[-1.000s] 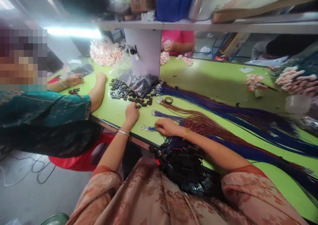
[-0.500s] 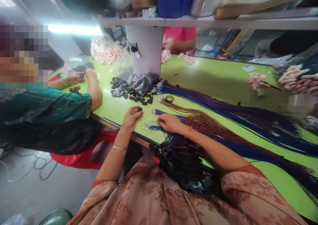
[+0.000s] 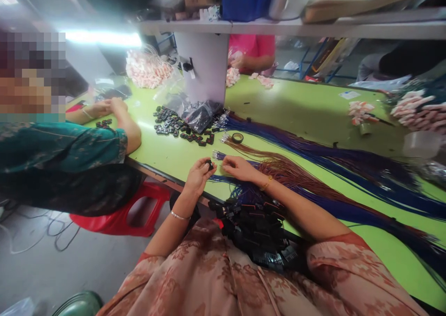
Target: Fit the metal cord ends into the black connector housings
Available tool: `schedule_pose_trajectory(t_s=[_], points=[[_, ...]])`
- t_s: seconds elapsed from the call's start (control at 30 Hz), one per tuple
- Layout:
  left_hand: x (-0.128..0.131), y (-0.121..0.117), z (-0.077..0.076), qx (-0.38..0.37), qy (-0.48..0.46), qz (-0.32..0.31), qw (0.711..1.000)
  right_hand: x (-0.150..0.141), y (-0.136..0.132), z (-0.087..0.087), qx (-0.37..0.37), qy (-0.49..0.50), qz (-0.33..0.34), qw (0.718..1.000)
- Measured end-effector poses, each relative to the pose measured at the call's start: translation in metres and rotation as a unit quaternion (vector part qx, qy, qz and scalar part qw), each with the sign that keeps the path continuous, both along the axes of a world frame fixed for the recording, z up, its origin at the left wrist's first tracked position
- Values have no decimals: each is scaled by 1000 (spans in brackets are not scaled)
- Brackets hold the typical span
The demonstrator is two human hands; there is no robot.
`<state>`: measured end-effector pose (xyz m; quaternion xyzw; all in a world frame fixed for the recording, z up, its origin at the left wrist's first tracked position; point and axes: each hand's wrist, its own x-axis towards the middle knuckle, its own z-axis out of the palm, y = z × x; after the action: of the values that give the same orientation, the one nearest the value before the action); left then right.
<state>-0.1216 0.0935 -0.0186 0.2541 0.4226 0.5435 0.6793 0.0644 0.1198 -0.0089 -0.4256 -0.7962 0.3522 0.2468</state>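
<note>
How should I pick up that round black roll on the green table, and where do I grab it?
Reach straight down and pinch one side of the roll, a fingertip in its hole. It looks flat, hole up, and brown wires run close in front, so sliding in might snag them.

A small black plastic block (image 3: 210,165) is partly covered by the left hand (image 3: 197,177), its details too small to make out. What, if anything, the right hand (image 3: 240,168) pinches is too small to tell. A blue plastic bin (image 3: 247,1) is cut off by the top edge, a rounded green object (image 3: 79,305) by the bottom. A white shelf (image 3: 299,29) hides the head of a person in pink (image 3: 252,51).
</note>
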Motion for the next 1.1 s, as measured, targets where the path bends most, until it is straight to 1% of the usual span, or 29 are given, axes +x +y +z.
schedule_pose_trajectory(t_s=[0.1,0.2,0.27,0.43,0.53,0.7,0.9,1.1], points=[[3,-2,-3,-2,-19,-24,1000,-3,-2,-2,-47,69,13,996],[5,-5,-3,-5,-27,-38,999,-5,-6,-2,-54,90,4,994],[6,-6,-3,-10,-34,-48,998,-6,-8,-2,-33,89,-5,995],[7,-5,-5,-20,-46,-68,996,-5,-11,1,82,59,-13,995],[7,-5,-7,-14,-44,-75,996,-5,-12,3,119,32,-7,992],[7,-6,-6,-13,-37,-72,997,-5,-12,3,141,0,17,990],[6,-8,-5,-4,-21,-77,997,-6,-13,4,150,-28,16,988],[8,-9,-8,-3,0,-66,998,-7,-13,3,170,-56,23,984]])
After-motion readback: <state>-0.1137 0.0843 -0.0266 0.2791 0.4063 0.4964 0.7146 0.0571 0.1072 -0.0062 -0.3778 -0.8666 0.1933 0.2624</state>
